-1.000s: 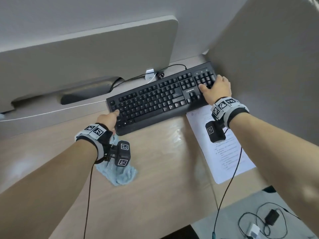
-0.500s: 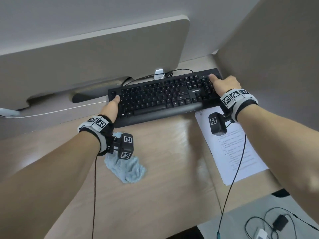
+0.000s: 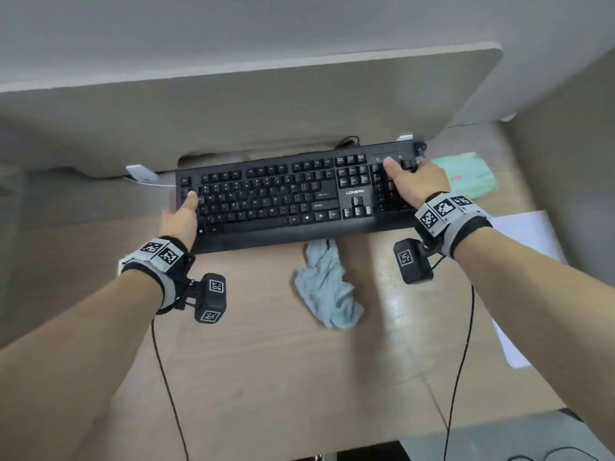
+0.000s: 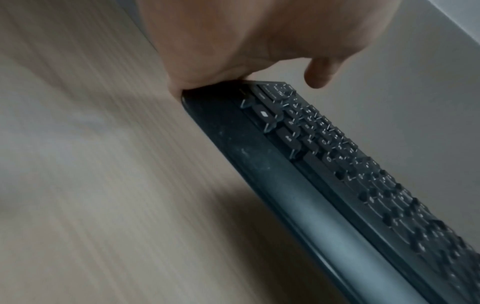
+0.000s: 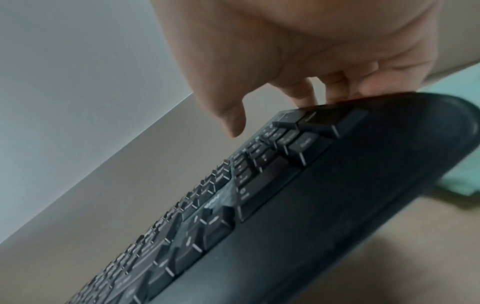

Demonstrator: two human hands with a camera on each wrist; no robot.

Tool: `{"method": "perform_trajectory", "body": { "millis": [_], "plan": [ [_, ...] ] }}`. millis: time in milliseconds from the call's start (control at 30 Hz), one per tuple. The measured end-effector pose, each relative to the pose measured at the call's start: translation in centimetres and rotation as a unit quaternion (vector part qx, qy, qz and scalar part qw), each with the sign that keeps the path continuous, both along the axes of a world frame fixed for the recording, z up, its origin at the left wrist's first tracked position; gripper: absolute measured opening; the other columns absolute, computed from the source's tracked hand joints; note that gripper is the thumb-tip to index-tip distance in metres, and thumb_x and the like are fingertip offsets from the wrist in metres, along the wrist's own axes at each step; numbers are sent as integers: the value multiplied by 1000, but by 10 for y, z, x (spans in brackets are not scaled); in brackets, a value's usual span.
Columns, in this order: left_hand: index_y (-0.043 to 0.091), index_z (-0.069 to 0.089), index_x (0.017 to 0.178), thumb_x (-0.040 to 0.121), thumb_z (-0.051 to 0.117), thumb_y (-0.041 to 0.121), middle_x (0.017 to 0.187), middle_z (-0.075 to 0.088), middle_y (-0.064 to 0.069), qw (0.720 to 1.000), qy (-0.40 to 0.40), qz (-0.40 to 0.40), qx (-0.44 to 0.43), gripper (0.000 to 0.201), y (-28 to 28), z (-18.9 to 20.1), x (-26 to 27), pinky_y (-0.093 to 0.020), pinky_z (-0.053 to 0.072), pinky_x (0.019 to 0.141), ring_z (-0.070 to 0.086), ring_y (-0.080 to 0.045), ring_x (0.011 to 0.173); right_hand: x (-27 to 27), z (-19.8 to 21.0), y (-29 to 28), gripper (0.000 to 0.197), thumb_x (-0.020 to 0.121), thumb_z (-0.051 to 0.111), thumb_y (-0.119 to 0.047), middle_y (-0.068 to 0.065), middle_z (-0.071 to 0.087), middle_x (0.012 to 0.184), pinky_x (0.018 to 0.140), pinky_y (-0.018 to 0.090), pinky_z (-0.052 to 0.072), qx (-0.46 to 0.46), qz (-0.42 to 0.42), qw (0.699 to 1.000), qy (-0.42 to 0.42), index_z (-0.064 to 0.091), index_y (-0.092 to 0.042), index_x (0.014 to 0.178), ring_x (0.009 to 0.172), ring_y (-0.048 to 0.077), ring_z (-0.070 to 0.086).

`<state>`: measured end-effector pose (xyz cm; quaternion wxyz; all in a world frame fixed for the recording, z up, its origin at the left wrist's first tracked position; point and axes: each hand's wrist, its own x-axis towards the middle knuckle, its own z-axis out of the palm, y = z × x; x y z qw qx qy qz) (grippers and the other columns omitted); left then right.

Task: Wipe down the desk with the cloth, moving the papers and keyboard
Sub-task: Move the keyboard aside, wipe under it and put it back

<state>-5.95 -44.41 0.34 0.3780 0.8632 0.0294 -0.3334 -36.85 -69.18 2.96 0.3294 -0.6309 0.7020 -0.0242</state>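
Desk (image 3: 266, 377), wood-grain top, nearest the viewer. On it, just short of the keyboard's front edge, lies the crumpled pale-blue cloth (image 3: 327, 287), untouched by either hand; its top end meets or slips under the palm rest, cannot tell which. White papers (image 3: 532, 247) lie at the right side of the desk, partly hidden by the right forearm. Black keyboard (image 3: 283, 197) sits across the desk, held at both ends. Left hand (image 3: 179, 217) grips the left end: thumb lies on top over the keys, remaining fingers wrap the end out of sight; the left wrist view shows the palm tight against the corner. Right hand (image 3: 414, 184) grips the right end: thumb over the numeric keys, fingers curled around the far right edge, confirmed in the right wrist view. Whether the keyboard is lifted off the desk, cannot tell. Beyond its right end, a green paper (image 3: 469, 178). Farthest, a grey partition panel (image 3: 233, 114).
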Motion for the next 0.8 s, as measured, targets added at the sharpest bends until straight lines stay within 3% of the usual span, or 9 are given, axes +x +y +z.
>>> {"method": "perform_trajectory", "body": {
  "millis": [67,200,333,500,667,800],
  "plan": [
    [7,36,145,89,50,58,146,46,-12,1000,-17,9,9,77,33,-1,30,-42,31,113,45,-32,133,36,-7,24,102,62,43,-87,14,58,133,103,41,43,23,35,999,-7,56,-11,129,119,34,56],
    [3,33,146,97,46,48,151,41,-14,998,-38,11,55,68,87,5,78,-33,29,108,41,-30,137,106,-26,68,90,72,48,-81,13,59,128,95,38,44,59,79,995,-17,56,-8,125,114,33,58],
    [0,42,141,94,46,57,143,49,-19,994,-29,25,101,74,129,-6,135,-38,32,107,47,-36,131,167,-47,104,75,80,52,-73,14,61,119,84,34,43,86,103,991,-6,59,-6,114,104,32,59],
    [1,48,137,92,39,64,142,50,-20,992,-6,1,128,77,152,-38,182,-42,33,109,48,-37,130,207,-67,121,73,82,52,-70,14,62,120,85,34,42,94,115,989,21,57,-6,117,111,34,59],
    [5,60,121,88,37,65,126,61,-22,989,-65,-17,131,72,158,-58,212,-50,41,104,56,-41,117,234,-79,126,81,78,50,-74,15,61,122,92,39,46,95,120,988,38,56,-6,121,111,35,60],
    [6,60,120,84,33,68,126,60,-21,987,-72,-19,142,76,158,-68,236,-51,40,104,54,-41,118,250,-86,134,75,83,50,-71,16,61,120,90,37,45,104,136,984,47,58,-3,114,109,35,59]
  ]
}}
